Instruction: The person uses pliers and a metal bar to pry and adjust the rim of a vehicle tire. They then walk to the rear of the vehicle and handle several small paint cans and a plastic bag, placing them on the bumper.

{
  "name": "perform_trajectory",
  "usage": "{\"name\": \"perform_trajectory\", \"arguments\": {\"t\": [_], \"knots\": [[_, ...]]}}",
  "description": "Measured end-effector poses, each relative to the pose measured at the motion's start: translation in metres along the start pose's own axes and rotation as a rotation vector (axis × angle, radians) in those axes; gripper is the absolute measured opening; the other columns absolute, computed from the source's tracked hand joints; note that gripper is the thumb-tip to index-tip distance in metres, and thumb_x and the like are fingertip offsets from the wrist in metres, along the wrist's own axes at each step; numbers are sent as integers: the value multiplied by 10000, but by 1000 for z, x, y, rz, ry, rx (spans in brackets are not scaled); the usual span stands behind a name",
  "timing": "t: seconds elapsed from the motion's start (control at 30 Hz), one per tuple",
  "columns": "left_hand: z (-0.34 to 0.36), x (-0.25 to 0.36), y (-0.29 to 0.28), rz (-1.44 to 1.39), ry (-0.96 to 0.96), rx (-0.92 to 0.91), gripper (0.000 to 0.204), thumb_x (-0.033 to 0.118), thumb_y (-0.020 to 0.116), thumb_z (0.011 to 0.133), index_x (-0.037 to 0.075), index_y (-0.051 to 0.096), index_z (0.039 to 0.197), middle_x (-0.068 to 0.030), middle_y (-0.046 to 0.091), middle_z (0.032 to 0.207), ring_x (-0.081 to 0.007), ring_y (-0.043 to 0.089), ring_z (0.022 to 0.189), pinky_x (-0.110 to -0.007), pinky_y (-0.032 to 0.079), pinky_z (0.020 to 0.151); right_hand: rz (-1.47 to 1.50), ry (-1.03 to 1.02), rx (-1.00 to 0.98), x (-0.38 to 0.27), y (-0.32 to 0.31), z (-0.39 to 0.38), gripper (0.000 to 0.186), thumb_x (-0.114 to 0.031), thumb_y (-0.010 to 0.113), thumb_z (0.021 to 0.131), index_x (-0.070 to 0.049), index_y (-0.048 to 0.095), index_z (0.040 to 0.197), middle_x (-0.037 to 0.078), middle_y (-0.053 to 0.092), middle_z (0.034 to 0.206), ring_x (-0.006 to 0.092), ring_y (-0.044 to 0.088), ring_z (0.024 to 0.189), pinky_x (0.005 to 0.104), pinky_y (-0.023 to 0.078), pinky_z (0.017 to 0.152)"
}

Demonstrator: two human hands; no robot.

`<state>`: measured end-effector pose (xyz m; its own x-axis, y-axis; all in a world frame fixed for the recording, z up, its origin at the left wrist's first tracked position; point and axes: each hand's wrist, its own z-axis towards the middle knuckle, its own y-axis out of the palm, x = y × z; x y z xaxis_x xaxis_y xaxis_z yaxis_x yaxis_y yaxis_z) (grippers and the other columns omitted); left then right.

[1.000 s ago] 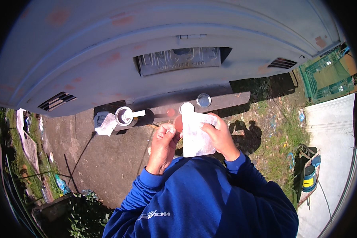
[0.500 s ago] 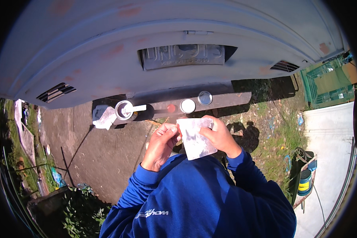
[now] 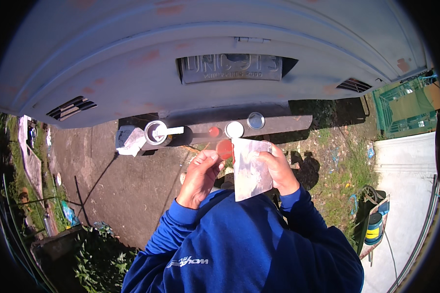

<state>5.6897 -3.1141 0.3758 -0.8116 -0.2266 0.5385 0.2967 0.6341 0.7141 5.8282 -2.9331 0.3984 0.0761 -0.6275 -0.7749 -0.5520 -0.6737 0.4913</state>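
Pinched between the thumb and fingers of my left hand point(image 3: 199, 172) is a thin red rounded piece point(image 3: 224, 149); its exact kind is unclear. My right hand point(image 3: 282, 172) grips a flat pale plate point(image 3: 252, 171) smeared with grey, thumb on its face, with reddish stuff along the left edge. The red piece is close beside that edge. Beyond my hands, a bumper-like ledge point(image 3: 291, 123) bears an open can point(image 3: 154, 138) with a white flat stick point(image 3: 173, 131) across its mouth, a small red round thing point(image 3: 214, 131), a white-topped round container point(image 3: 234, 129) and a round metal lid point(image 3: 255, 120).
The grey vehicle panel point(image 3: 132, 88) with a licence plate point(image 3: 232, 68) rises across the far side. A pale cloth or paper point(image 3: 132, 144) lies at the ledge's left end. Bushes point(image 3: 102, 263) grow at lower left; a cart with a blue-yellow drum point(image 3: 374, 229) stands right.
My hands have drawn slightly apart, so the red piece now shows beside the plate. The plate has shifted a little to the right and turned more upright.
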Motion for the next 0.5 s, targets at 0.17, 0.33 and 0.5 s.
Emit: {"name": "perform_trajectory", "arguments": {"t": [0.17, 0.33, 0.5], "knots": [[-1, 5, 10, -2, 106, 39, 49, 84, 569, 988, 60, 577, 947, -22, 596, 900, -130, 605, 857, -311, 534, 866, -43, -98, 96, 12, 0, -2, 253, -46, 643, 919, 10, 586, 1160, 54, 681, 1029, 121, 660, 953, 281, 531, 850], [0, 5, 6, 30, 156, -25, 57, 111, 566, 989, 81, 551, 943, -48, 641, 1021, -146, 610, 968, -326, 527, 896, -77, -108, 76, 17, 3, 2, 249, -30, 637, 912, 3, 573, 1151, 41, 667, 1009, 110, 647, 928, 274, 525, 827], [-1, 6, 10, 80, 139, -23, 60, 122, 565, 989, 90, 550, 941, -47, 656, 1057, -147, 618, 994, -327, 523, 895, -117, -136, 65, 16, 2, 3, 240, -27, 622, 923, 29, 585, 1153, 52, 678, 1018, 114, 653, 933, 270, 534, 818]]}}
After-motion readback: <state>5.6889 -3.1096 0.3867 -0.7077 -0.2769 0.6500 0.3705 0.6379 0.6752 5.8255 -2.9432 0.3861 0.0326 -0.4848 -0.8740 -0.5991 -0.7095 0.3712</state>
